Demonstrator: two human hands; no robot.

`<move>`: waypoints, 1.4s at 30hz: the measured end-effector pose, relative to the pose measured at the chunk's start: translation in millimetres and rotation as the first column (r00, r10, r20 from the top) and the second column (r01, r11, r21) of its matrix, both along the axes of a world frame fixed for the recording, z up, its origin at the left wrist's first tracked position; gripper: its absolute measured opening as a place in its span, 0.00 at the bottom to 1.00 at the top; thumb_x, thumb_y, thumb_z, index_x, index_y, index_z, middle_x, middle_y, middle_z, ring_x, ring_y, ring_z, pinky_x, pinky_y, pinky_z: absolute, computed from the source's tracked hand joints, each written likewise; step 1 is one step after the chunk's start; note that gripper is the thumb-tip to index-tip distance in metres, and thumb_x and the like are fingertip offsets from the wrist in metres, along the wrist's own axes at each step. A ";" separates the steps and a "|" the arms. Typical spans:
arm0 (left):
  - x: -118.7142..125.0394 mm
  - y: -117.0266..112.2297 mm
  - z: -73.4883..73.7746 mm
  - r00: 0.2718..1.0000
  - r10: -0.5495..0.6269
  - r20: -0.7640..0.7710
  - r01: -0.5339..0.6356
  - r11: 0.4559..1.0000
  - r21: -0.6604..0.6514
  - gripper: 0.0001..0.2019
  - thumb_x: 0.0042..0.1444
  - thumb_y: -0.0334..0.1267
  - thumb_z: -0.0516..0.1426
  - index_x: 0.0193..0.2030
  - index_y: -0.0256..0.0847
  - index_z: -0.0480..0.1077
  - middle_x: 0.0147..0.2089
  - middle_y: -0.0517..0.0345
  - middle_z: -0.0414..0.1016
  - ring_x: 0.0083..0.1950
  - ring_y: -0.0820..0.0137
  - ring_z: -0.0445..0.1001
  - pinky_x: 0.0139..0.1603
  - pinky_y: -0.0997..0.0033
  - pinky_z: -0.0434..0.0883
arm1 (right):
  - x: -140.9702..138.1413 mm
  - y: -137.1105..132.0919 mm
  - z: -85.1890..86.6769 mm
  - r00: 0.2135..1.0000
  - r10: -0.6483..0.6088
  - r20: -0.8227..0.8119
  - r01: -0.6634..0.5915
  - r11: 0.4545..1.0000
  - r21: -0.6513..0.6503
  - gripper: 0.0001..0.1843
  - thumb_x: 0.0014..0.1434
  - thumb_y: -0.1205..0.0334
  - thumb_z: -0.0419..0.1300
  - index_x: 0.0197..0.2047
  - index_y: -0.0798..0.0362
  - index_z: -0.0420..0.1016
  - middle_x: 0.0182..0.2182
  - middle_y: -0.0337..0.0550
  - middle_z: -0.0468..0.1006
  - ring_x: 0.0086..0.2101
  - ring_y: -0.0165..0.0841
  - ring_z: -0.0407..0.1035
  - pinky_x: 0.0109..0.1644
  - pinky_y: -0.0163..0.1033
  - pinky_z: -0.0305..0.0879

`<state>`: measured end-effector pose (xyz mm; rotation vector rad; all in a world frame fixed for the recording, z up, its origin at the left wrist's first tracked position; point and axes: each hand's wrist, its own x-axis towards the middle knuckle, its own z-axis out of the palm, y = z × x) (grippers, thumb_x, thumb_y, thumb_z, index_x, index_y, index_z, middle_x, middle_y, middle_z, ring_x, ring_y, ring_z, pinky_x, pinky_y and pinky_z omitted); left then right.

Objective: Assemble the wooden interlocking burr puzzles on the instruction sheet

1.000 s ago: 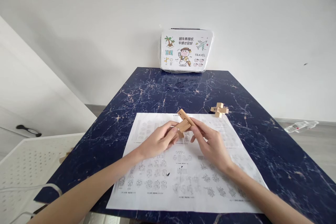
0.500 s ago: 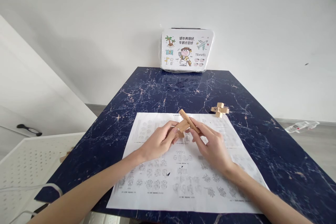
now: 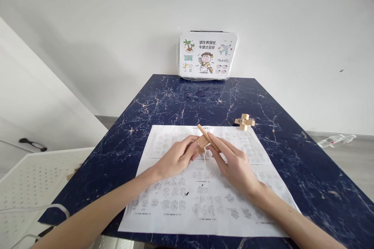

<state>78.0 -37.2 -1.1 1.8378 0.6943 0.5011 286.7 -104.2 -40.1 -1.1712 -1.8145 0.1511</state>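
Note:
Over the printed sheet [image 3: 210, 202], my left hand [image 3: 175, 156] is closed on a pale wooden block [image 3: 201, 141], its fingers wrapped round the left end. My right hand [image 3: 235, 161] grips a long wooden stick [image 3: 202, 129] that slants up to the left across the block. The two wooden pieces touch or lie very close where they cross; my fingers hide the exact joint. Beyond the sheet's upper right edge sits a small assembled wooden burr puzzle [image 3: 244, 121] of crossed sticks.
Dark blue marbled tabletop [image 3: 204, 103] lies under everything. At its far edge a white illustrated case [image 3: 208, 55] in clear plastic leans against the wall. A white perforated surface [image 3: 26, 179] with a cable is at lower left; a clear plastic wrapper [image 3: 336, 140] lies at right.
My right hand has tilted the stick, so its upper end sits slightly lower and further left. The right fingers lie further over it. My left hand stays almost still.

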 end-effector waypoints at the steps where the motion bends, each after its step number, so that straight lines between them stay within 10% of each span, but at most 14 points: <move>1: -0.1 0.1 -0.1 1.000 -0.002 0.002 0.002 1.000 -0.001 0.20 0.79 0.51 0.44 0.61 0.39 0.67 0.29 0.65 0.64 0.23 0.76 0.58 0.25 0.73 0.60 | 0.3 -0.1 0.1 1.000 0.002 0.007 -0.002 1.000 0.001 0.31 0.76 0.69 0.54 0.77 0.38 0.60 0.58 0.49 0.81 0.48 0.41 0.83 0.46 0.45 0.85; 26: 2.8 -6.0 -3.2 0.999 -0.046 0.018 0.048 0.996 -0.080 0.18 0.79 0.53 0.42 0.48 0.42 0.62 0.30 0.65 0.60 0.27 0.72 0.56 0.30 0.68 0.60 | -6.9 -6.5 -1.8 1.000 -0.015 0.010 0.016 0.999 -0.041 0.23 0.75 0.64 0.57 0.71 0.46 0.72 0.54 0.50 0.85 0.42 0.41 0.85 0.40 0.43 0.86; 42: 6.0 -8.5 2.7 0.988 -0.054 0.147 0.106 0.920 -0.378 0.16 0.77 0.54 0.48 0.53 0.43 0.64 0.37 0.63 0.60 0.28 0.75 0.53 0.30 0.68 0.56 | -4.8 -1.6 1.9 0.991 -0.133 -0.027 0.130 0.987 -0.091 0.17 0.73 0.58 0.59 0.62 0.49 0.76 0.45 0.48 0.88 0.30 0.36 0.81 0.31 0.42 0.80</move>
